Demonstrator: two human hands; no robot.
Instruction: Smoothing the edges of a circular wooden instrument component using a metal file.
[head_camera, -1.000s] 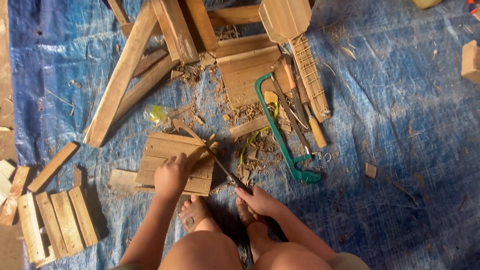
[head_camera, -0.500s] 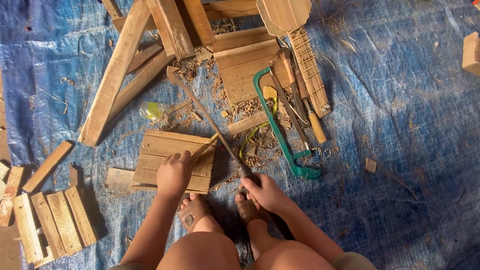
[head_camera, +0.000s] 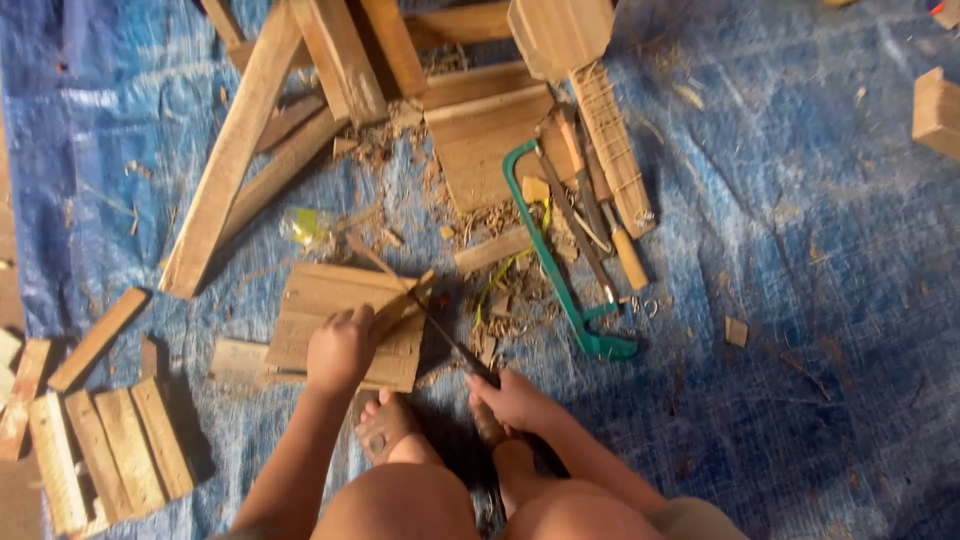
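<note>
Swung down from its raised reach toward the timber pile half a second earlier, the long blade (head_camera: 415, 300) now lies low across the wooden board (head_camera: 345, 325), its tip near the board's upper left edge and its handle end in the right hand (head_camera: 515, 400). That hand's fingers are closed around the handle, just beside the person's bare feet (head_camera: 385, 430). The left hand (head_camera: 340, 350) presses on the board near its lower middle, fingers curled over a thin stick of wood (head_camera: 405, 305) that slants up to the right under the blade; the hand has kept its place on the board. The board rests flat on a blue tarpaulin (head_camera: 800, 300), with a smaller pale offcut (head_camera: 240, 360) touching its lower left corner. Wood shavings (head_camera: 500, 290) are scattered just to the right of the board. Beyond them lies a green-framed hacksaw (head_camera: 560, 280), and beside it a wood-handled tool (head_camera: 625, 255) and a paddle-shaped wooden piece (head_camera: 575, 60). Long planks (head_camera: 235, 150) slant across the upper left of the tarpaulin, and a row of short slats (head_camera: 100, 450) sits at the lower left, well apart from the hands. A small wooden block (head_camera: 938, 110) shows at the right edge.
</note>
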